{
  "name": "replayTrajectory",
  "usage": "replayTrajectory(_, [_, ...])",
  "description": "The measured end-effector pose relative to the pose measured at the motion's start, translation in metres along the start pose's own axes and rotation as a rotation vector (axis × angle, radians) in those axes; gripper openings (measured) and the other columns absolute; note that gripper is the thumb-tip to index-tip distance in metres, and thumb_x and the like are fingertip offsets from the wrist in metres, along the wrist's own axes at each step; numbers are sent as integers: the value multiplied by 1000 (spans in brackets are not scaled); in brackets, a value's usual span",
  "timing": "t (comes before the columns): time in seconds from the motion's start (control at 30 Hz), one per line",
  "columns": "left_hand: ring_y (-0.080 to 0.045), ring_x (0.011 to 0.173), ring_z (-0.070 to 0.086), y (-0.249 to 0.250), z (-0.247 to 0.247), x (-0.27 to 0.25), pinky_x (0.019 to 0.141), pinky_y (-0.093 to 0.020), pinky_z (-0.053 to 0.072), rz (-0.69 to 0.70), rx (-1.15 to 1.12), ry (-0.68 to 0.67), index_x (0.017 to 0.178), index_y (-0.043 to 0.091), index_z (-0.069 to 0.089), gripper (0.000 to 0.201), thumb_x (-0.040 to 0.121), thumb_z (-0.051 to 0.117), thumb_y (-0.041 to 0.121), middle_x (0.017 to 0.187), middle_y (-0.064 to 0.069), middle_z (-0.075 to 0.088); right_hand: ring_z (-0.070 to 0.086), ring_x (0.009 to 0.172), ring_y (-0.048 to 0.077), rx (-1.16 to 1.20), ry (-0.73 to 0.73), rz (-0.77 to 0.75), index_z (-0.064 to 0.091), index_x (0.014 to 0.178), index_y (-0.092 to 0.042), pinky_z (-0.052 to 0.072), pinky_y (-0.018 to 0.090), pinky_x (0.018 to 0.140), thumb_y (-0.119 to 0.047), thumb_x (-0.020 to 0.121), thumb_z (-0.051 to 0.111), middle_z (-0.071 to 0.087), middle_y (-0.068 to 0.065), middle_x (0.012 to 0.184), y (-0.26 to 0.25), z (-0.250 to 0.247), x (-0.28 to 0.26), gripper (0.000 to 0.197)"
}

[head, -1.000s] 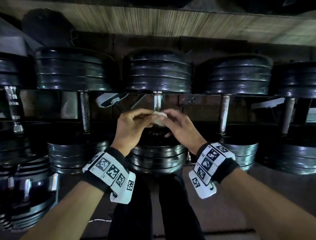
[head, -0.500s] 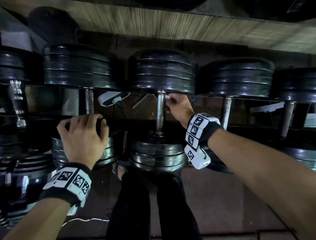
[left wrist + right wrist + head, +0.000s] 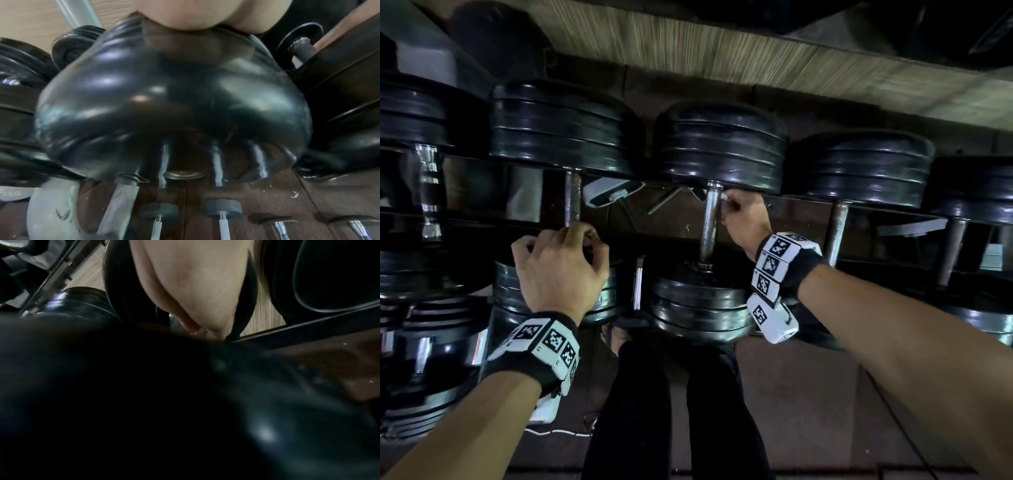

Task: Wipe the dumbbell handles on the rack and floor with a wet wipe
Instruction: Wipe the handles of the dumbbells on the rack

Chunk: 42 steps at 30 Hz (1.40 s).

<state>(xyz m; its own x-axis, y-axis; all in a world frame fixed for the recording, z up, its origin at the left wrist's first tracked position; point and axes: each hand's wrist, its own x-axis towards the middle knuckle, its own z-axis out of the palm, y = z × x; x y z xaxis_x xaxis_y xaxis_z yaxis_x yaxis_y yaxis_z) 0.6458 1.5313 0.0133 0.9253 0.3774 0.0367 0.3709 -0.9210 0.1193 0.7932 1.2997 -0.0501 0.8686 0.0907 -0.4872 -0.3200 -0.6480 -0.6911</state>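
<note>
Black plate dumbbells lie in a row on the rack, steel handles toward me. My right hand [image 3: 736, 209] pinches a small white wet wipe [image 3: 724, 197] against the top of the centre dumbbell's handle [image 3: 710, 219], just under its far plates [image 3: 719, 147]. My left hand [image 3: 561, 260] rests with curled fingers on the near plates [image 3: 606, 294] of the dumbbell to the left, below that handle [image 3: 573, 202]. In the left wrist view those black plates [image 3: 164, 105] fill the picture under my palm. The right wrist view is dark; only my palm [image 3: 195, 288] shows.
More dumbbells sit left [image 3: 431, 192] and right [image 3: 837, 233] on the rack. A white-and-black device [image 3: 609, 192] lies between the two nearer handles. My dark trouser legs [image 3: 674, 411] stand over the brown floor [image 3: 825, 394]. Small grey dumbbells [image 3: 222, 211] lie lower down in the left wrist view.
A second ago both hands held the wipe together at the centre handle. The left hand has moved to the left dumbbell's near plates, and the right hand has taken the wipe up the handle.
</note>
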Motion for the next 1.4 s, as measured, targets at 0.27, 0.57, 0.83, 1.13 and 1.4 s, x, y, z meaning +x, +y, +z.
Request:
replayTrajectory(0.27, [-30, 68, 59, 1, 0, 1, 85, -45, 36, 4, 8, -1, 90, 17, 69, 20, 88, 52, 28, 64, -6, 62, 61, 70, 22, -6, -50, 9, 73, 83, -20, 58, 51, 78, -20, 93, 59, 69, 4, 78, 4, -4, -8, 17])
replayTrajectory(0.57, [-30, 65, 58, 2, -2, 0, 82, -45, 39, -10, 9, -16, 90, 15, 69, 16, 86, 58, 27, 62, -6, 61, 58, 69, 14, 73, -65, 92, 76, 98, -14, 56, 41, 77, -3, 95, 57, 71, 5, 82, 10, -12, -41, 22])
replayTrajectory(0.83, [-31, 61, 57, 4, -5, 0, 79, -45, 41, -23, -13, -14, 90, 14, 70, 22, 85, 53, 26, 59, -8, 59, 60, 69, 17, -63, -65, 34, 76, 87, -12, 55, 39, 77, -5, 93, 58, 65, -3, 71, 4, -5, -27, 19])
replayTrajectory(1.13, [-32, 60, 57, 5, -6, 2, 80, -44, 41, -48, -27, -43, 90, 14, 70, 26, 85, 49, 28, 57, -10, 59, 64, 79, 29, -49, -85, 70, 76, 98, -5, 56, 52, 89, -3, 89, 58, 66, 5, 81, 6, 0, -22, 21])
replayTrajectory(1.4, [-31, 58, 56, 4, -4, 2, 81, -43, 38, -40, 14, -65, 92, 16, 70, 27, 86, 48, 30, 57, -9, 57, 63, 69, 30, -105, -139, 35, 73, 78, -11, 56, 54, 77, -13, 90, 60, 72, 19, 80, 14, -8, -38, 18])
